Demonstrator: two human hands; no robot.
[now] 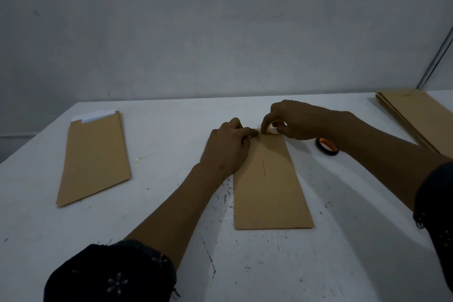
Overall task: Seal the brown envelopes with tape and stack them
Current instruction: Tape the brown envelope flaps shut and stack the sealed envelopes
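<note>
A long brown envelope [269, 186] lies lengthwise on the white table [171, 144] in front of me. My left hand [228, 149] rests on its far left corner, fingers bent and pressing down near the top edge. My right hand [291, 120] hovers at the same top edge, its index finger pointing down and pinching a small clear piece of tape [270, 127] against the envelope. A black and orange tape roll [327, 146] lies flat on the table just right of the envelope, partly behind my right wrist.
At the left lies a pile of brown envelopes [94, 159] with white paper sticking out at the far end. Another pile of brown envelopes [414, 117] sits at the far right edge. A grey wall stands behind the table.
</note>
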